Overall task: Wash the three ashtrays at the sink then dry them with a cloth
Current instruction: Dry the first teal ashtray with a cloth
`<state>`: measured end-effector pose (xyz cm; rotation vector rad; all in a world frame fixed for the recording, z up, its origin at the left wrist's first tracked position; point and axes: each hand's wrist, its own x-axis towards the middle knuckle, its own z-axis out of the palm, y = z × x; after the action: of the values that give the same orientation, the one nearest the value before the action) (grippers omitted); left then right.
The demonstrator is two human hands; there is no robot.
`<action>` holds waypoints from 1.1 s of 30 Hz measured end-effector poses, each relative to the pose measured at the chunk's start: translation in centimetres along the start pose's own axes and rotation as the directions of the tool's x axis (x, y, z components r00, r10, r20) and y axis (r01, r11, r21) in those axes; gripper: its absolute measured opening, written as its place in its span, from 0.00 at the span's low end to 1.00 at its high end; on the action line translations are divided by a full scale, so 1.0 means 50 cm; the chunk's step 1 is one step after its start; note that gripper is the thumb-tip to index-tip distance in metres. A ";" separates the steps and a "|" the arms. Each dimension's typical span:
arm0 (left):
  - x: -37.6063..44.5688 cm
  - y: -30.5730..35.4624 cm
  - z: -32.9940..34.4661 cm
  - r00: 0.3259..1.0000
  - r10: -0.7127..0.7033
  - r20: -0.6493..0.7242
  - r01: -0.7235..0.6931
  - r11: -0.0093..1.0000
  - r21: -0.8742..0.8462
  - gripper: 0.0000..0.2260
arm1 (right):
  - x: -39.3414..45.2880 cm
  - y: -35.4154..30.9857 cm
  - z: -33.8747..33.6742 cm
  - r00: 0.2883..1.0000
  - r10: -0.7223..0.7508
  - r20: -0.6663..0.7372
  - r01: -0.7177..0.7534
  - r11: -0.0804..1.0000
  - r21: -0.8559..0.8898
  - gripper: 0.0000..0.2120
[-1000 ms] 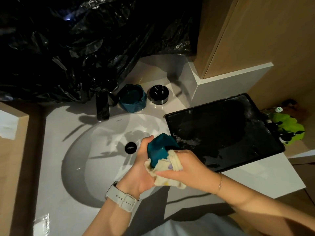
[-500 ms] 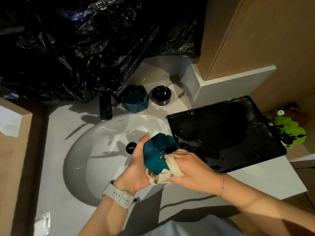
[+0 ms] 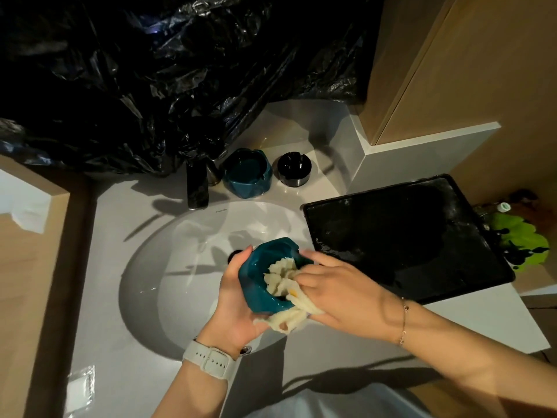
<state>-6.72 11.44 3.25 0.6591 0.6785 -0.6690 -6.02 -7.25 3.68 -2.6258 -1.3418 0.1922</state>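
My left hand [image 3: 236, 300] grips a teal faceted ashtray [image 3: 259, 285] over the white sink [image 3: 168, 267], tilted so its hollow faces right. Bunched inside that hollow is a cream cloth [image 3: 283, 277], pressed in by the fingers of my right hand [image 3: 337, 294]; the cloth's tail hangs under the ashtray. A second teal ashtray [image 3: 247, 175] stands on the counter behind the basin, beside the faucet. To its right sits a small round black ashtray [image 3: 294, 168] with a metal base.
A black faucet [image 3: 197, 185] rises at the basin's back edge. A wet black tray [image 3: 404, 236] lies on the counter to the right. Black plastic sheeting [image 3: 150, 70] covers the wall behind. Wooden cabinets flank both sides; a green item [image 3: 523, 239] lies at the far right.
The ashtray has turned in my left hand so its hollow opens toward my right hand. The cloth went from wrapping the ashtray's underside to being pushed inside it.
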 end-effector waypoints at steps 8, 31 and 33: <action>-0.001 -0.010 -0.004 0.996 -0.059 -0.063 0.059 0.998 0.003 0.28 | 0.034 -0.030 -0.001 0.988 0.048 0.148 -0.039 0.997 -0.062 0.33; 0.011 -0.046 -0.028 0.956 -0.255 -0.145 0.231 0.959 -0.166 0.26 | 0.026 -0.040 0.022 0.890 0.312 0.333 -0.450 0.727 0.520 0.24; 0.008 -0.057 -0.033 0.958 -0.267 -0.104 0.249 0.955 -0.162 0.28 | 0.012 -0.044 0.003 0.861 0.358 0.360 -0.506 0.553 0.661 0.09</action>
<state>-9.13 10.75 1.05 0.4815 0.9318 -0.8150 -7.44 -5.50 4.00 -2.1529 -0.4096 0.8763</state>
